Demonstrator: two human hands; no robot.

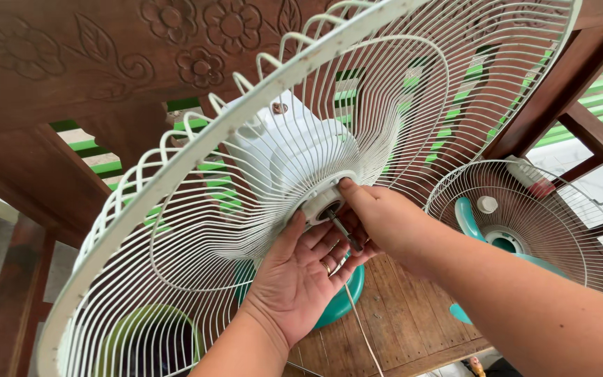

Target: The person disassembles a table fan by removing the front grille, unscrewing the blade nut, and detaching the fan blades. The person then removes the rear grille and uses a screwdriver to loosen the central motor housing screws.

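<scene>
Two hands at the hub of a white wire fan guard (197, 181) above the wooden worktop (406, 314): left hand (301, 279) spread beneath, right hand (378, 216) pinching the motor shaft (343, 230). Probably light, springy, awkwardly wide; best gripped at the hub or rim.

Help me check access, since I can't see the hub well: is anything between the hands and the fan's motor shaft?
Nothing visible is. The right hand already has its fingers at the white hub around the motor shaft, and the left hand cups it from below. The rear wire guard sits behind the hub, not in front.
</scene>
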